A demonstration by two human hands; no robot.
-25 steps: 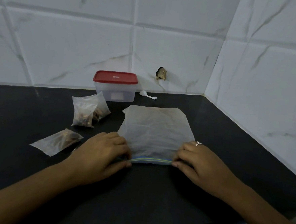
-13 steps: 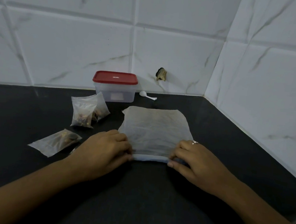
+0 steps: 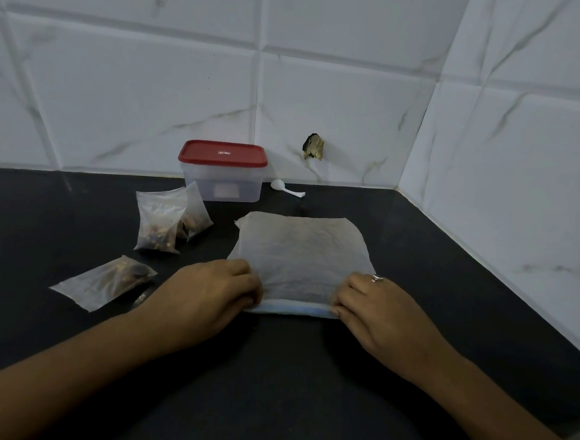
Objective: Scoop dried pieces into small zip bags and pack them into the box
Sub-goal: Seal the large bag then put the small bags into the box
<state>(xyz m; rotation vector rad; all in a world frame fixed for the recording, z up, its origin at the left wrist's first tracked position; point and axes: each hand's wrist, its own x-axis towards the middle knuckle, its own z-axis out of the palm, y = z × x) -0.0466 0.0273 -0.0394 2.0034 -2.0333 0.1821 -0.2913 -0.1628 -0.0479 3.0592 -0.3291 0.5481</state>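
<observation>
In the head view, your left hand (image 3: 208, 293) and your right hand (image 3: 378, 308) both sit at the near edge of the large bag (image 3: 300, 251). The bag lies flat on the black counter (image 3: 288, 374) straight in front of you. Your left hand's fingers curl down over the bag's near left corner, and your right hand's fingers curl over its near right corner. Each hand pinches that edge. The blue zip strip (image 3: 292, 310) shows along the edge between your two hands. A ring (image 3: 377, 278) sits on a finger of your right hand. The large bag is cloudy and wrinkled, and you cannot tell whether anything is inside it.

To the left of the large bag, the front small bag (image 3: 158, 224) stands upright with brown dried pieces at its bottom. The back small bag (image 3: 196, 213) leans just behind it, touching it. Nearer to you, the flat small bag (image 3: 106, 281) lies on the counter just beside your left hand, with dark pieces at one end.

The box (image 3: 220, 184) stands at the back against the tiled wall (image 3: 119, 87), with its red lid (image 3: 223, 153) on. A white spoon (image 3: 285, 188) lies on the counter just to the right of the box. A dark hole (image 3: 313, 147) shows in the wall above the spoon.
</observation>
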